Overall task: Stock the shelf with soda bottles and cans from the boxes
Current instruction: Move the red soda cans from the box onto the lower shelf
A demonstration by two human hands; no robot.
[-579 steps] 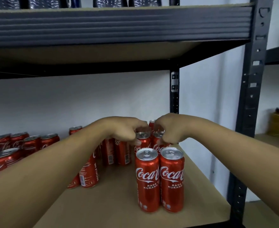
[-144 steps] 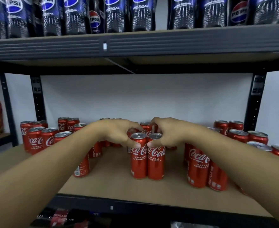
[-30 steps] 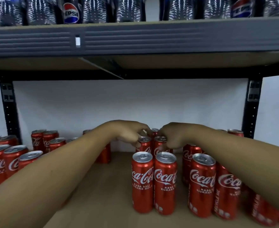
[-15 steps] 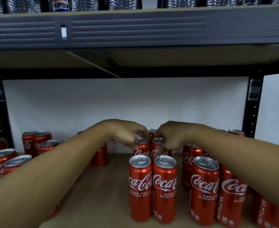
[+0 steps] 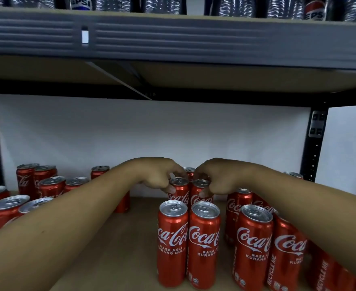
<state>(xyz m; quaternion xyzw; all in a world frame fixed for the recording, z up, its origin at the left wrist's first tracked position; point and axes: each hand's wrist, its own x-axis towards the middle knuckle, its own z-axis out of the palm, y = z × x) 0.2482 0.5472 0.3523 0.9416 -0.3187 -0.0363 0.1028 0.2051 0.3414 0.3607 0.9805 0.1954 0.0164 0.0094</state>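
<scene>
Both arms reach deep into the wooden shelf (image 5: 131, 238). My left hand (image 5: 158, 175) grips the top of a red Coca-Cola can (image 5: 178, 191) in the second row. Beside it, my right hand (image 5: 217, 179) grips the top of the neighbouring can (image 5: 200, 194). The two held cans stand upright, touching each other. In front of them stands a pair of cans (image 5: 188, 244), side by side. Another can top (image 5: 188, 170) shows behind my fingers.
More Coca-Cola cans stand in groups at the left (image 5: 36, 185) and right (image 5: 267, 248) of the shelf. Pepsi bottles (image 5: 80, 3) line the shelf above, whose grey beam (image 5: 173, 36) hangs low overhead. A black upright post (image 5: 313, 143) stands at the right.
The camera has come slightly closer and lower. Both hands stay on the same two second-row cans, which have barely shifted.
</scene>
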